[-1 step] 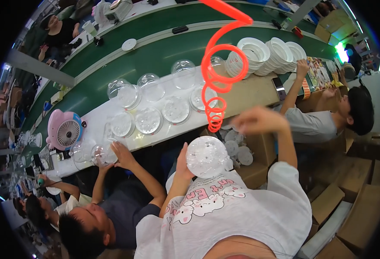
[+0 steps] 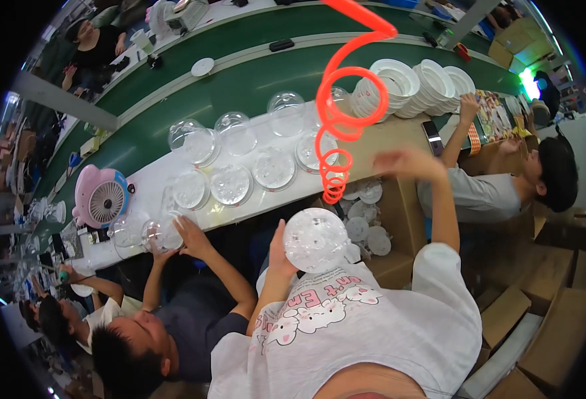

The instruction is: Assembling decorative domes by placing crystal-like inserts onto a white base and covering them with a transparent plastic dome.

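A green workbench [image 2: 253, 83] and stacked parts [image 2: 434, 81] show a workshop.

My spot's at a long white tabletop [image 2: 148, 194] that turns tan toward the right, with a wide green surface [image 2: 260, 83] running behind it. Chunky grey beam [image 2: 67, 102] off to my left, pale wall [image 2: 582, 139] on my far right, bright green light [image 2: 528, 83] glowing near it, plus a skinny white strip light [image 2: 547, 28] higher up. Cardboard boxes [image 2: 546, 274] crowd my right side.

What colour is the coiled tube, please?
The coiled tube is orange-red, clearest in the head view.
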A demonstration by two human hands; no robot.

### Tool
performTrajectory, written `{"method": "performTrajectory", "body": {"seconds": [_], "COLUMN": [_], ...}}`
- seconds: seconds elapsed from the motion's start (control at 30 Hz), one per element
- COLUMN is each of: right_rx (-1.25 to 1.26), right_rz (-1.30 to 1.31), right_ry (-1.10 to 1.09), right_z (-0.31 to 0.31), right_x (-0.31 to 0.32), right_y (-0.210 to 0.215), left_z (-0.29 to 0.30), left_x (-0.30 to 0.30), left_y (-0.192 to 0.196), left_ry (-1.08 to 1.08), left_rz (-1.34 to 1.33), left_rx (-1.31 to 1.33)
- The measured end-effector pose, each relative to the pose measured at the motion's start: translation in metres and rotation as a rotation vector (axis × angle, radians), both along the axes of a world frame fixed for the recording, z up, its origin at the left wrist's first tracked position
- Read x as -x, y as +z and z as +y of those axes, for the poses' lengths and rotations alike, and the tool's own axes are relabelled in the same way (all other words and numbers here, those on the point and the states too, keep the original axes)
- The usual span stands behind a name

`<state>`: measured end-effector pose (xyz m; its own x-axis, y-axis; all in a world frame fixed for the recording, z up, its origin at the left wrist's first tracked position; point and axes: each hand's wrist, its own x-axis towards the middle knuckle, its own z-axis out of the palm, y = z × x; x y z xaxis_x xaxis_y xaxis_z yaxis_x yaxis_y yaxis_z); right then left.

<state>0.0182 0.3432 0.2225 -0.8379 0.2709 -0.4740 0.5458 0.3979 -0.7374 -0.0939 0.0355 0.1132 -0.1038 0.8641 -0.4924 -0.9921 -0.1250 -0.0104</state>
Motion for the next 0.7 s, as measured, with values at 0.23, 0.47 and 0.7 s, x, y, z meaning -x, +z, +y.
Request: {"method": "performTrajectory", "body": {"seconds": [0.23,0.47,0.7], "right_rx": [-1.323,-1.303,-1.002], "right_rz": [0.143,-0.060,0.427], "right_ry": [-0.292,-0.228,-0.512], "right_z": [0.168,0.204,0.219], "right_x": [0.037,0.042,0.022], "right_y": [-0.120,-0.138,-0.119], "left_z": [-0.051,-0.087,-0.090], "left_x": [0.026,0.032,0.030], "left_y": [-0.006,-0.002,-0.019], "left_ry": [0.320,0.569,0.581], "left_rz": [0.129,0.242,0.160], "left_rx": [0.067,0.260,0.077]}}
